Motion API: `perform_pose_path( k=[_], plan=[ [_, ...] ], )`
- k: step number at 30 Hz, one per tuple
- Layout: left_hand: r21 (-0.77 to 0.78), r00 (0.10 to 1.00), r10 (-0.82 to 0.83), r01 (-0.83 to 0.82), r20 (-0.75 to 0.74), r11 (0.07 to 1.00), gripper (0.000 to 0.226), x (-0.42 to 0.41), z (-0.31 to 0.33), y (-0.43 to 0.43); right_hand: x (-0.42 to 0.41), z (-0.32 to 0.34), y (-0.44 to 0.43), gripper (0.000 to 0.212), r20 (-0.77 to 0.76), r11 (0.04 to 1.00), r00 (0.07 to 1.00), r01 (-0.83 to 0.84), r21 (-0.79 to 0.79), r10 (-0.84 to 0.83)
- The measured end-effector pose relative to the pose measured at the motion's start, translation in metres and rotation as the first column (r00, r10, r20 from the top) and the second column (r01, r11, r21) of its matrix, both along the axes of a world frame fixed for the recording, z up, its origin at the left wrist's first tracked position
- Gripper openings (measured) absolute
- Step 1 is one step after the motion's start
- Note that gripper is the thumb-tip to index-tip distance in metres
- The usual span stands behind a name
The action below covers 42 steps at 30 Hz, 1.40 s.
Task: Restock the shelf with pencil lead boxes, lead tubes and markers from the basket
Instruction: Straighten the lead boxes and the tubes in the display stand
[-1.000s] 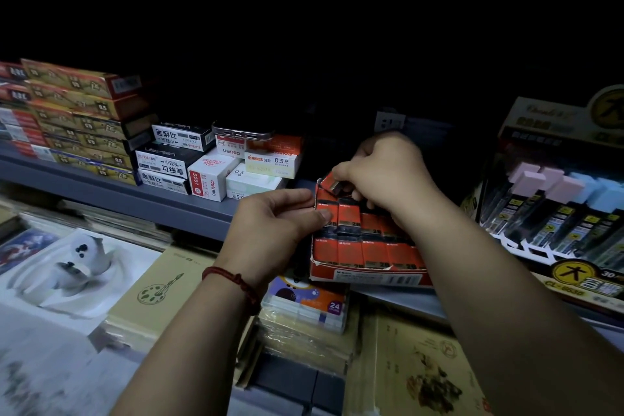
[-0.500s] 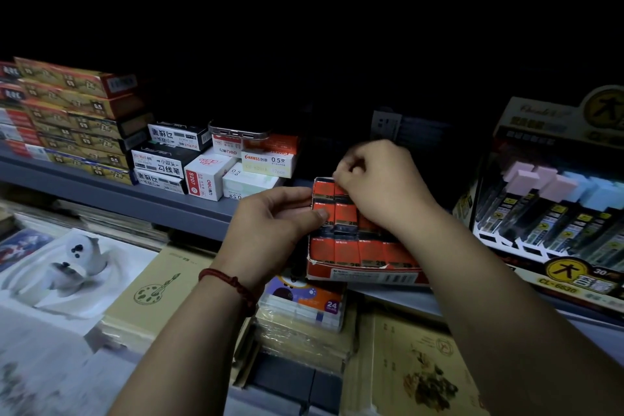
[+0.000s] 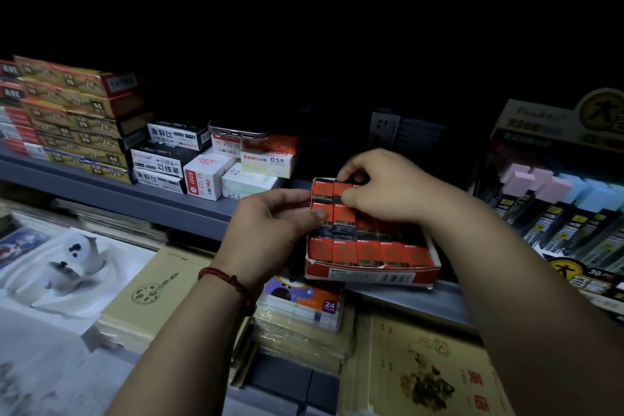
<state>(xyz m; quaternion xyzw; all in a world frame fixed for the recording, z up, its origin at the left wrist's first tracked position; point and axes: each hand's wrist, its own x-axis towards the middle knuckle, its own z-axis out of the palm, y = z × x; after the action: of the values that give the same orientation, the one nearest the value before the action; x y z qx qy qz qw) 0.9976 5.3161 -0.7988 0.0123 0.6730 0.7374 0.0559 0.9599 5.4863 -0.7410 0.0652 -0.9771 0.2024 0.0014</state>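
Observation:
An open orange display carton (image 3: 371, 275) of small orange 2B lead packs (image 3: 368, 252) stands on the grey shelf (image 3: 141, 199). My left hand (image 3: 270, 223) presses its thumb and fingers against the carton's left side, over the middle row. My right hand (image 3: 381, 189) reaches over the back row and pinches the top of one small orange lead pack (image 3: 342, 187) there. The basket is not in view.
Stacked white, black and gold pen boxes (image 3: 162, 162) fill the shelf's left. A display of lead tubes with pink and blue caps (image 3: 557, 209) stands at the right. Notebooks, a 24-colour set (image 3: 304, 307) and a white figurine (image 3: 77, 257) lie below.
My right hand has pushed the small orange pack down into the carton's back row and flattened over it. My left hand has stayed on the carton's left side.

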Motion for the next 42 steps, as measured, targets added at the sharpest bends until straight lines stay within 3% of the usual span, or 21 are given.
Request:
perform_pose_path(
  k=[4,13,25,34,38,42],
  plan=[
    [-0.001,1.0,0.007,-0.007,-0.002,1.0,0.031,0.0,0.0,0.0,-0.004,0.004,-0.004,0.02,0.024,0.999,1.0,0.009,0.043,-0.01],
    [-0.006,1.0,-0.005,0.005,0.005,1.0,0.031,0.001,0.0,0.0,-0.004,0.012,-0.001,0.029,0.1,1.0,0.995,-0.019,0.022,0.017],
    [-0.016,1.0,-0.021,0.021,0.003,1.0,0.031,0.001,0.0,0.0,-0.01,0.002,0.002,0.023,-0.008,0.975,0.994,-0.109,0.195,0.113],
    [-0.014,1.0,-0.029,0.029,0.0,0.999,0.031,0.001,0.0,-0.001,-0.018,-0.016,0.01,0.023,-0.23,0.995,0.973,0.036,0.095,-0.013],
    [-0.016,1.0,-0.023,0.023,0.008,1.0,0.032,-0.001,-0.001,-0.002,-0.02,-0.019,0.012,0.026,-0.281,0.998,0.958,0.059,-0.03,-0.065],
    [-0.019,1.0,-0.028,0.028,0.006,0.999,0.032,-0.001,-0.001,-0.002,-0.022,-0.022,0.013,0.026,-0.258,0.997,0.964,0.062,-0.036,-0.069]
  ],
)
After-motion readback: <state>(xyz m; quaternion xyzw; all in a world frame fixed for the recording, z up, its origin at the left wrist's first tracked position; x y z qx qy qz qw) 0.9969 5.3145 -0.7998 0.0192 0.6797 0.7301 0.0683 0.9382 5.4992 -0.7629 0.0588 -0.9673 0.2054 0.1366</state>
